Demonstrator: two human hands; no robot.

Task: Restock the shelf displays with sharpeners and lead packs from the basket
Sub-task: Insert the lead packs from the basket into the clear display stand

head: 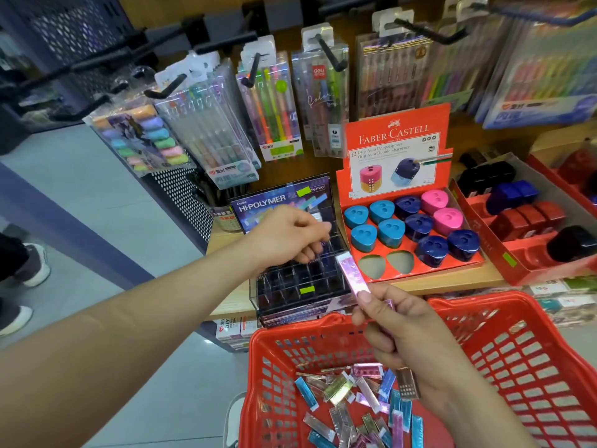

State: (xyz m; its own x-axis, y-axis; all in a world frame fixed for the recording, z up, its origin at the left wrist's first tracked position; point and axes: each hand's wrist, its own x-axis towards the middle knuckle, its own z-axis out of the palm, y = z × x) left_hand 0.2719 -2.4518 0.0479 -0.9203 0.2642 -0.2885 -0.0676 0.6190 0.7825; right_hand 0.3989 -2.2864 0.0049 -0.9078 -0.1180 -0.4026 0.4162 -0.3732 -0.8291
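At centre frame my right grip (397, 321) pinches a pink lead pack (353, 278) above the basket (533, 367), while my left grip (290, 236) curls over the display (290, 282), its hold unclear.

Stationery shop. My evidence: pen packs (277, 108) hanging on pegs far ahead, a Faber-Castell sharpener display box (397, 156) on the shelf, my red shopping basket (517, 360) near.

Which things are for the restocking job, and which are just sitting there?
For the job: pink lead pack in the right hand, left hand at the clear display, red basket, loose packs inside, sharpener tray.
Just there: hanging pen packs, shoes on the floor.
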